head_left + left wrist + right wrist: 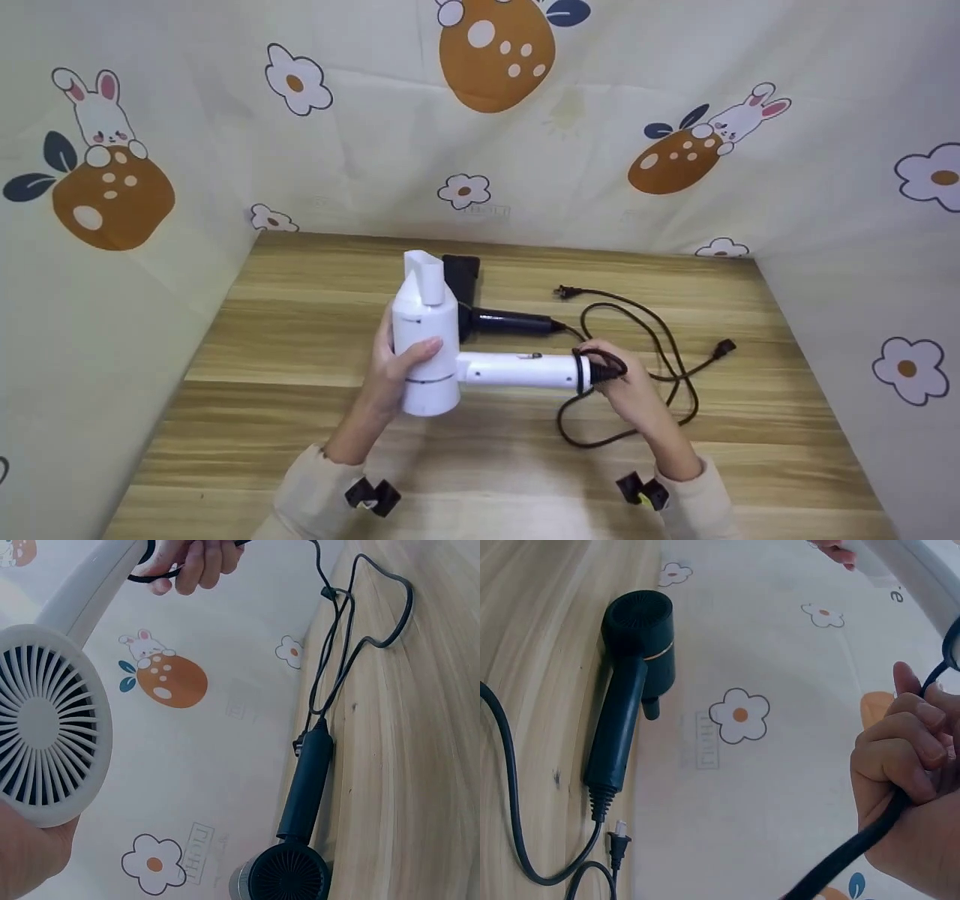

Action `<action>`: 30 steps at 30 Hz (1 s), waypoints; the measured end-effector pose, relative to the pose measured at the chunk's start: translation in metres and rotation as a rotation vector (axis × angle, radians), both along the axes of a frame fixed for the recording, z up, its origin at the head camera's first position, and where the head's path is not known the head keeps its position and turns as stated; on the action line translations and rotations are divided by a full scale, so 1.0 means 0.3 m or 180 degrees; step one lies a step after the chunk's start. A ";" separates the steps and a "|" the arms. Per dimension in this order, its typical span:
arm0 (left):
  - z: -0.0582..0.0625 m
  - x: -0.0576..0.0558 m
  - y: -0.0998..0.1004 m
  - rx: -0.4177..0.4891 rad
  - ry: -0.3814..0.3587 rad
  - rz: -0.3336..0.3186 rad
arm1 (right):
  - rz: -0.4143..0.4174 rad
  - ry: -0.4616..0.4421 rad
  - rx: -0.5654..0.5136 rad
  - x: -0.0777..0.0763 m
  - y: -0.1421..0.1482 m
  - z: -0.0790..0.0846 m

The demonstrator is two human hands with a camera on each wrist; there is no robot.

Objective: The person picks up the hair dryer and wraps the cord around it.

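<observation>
A white hair dryer is held up over the table, its flat nozzle pointing away and its handle lying to the right. My left hand grips the barrel from the left side, thumb across its top. The round rear grille faces the left wrist camera. At the handle's end, my right hand has its fingers curled round the dryer's black cord; part of that cord forms a loop at the handle. Behind the white dryer, a dark hair dryer lies on the table, partly hidden by it.
Black cord winds across the right side of the wooden table. One plug lies towards the back and another plug further right. A printed cloth with rabbits and flowers walls in the back and both sides.
</observation>
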State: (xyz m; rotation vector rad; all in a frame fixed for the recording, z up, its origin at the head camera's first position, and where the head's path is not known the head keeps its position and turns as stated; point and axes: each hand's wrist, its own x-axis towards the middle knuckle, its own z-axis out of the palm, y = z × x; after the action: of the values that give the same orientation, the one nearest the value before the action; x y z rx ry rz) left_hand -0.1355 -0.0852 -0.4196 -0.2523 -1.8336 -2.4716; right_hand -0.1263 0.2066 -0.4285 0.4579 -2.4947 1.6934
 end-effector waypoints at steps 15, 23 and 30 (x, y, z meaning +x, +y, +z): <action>0.016 -0.029 0.007 0.0094 -0.0480 0.0652 | 0.0146 0.0432 0.1146 0.073 -0.079 -0.007; -0.008 -0.060 0.000 -0.0459 -0.0159 0.0914 | 0.0181 0.1455 0.1538 0.098 -0.055 0.006; -0.030 -0.060 0.000 -0.0776 0.0016 0.0851 | 0.0175 0.1878 0.1074 0.092 -0.026 0.040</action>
State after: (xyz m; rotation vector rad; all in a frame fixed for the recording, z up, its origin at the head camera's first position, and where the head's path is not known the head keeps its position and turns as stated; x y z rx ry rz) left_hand -0.1535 -0.0851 -0.4287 -0.0195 -2.0163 -2.0735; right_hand -0.0988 0.1988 -0.4167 0.9073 -2.3114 0.9454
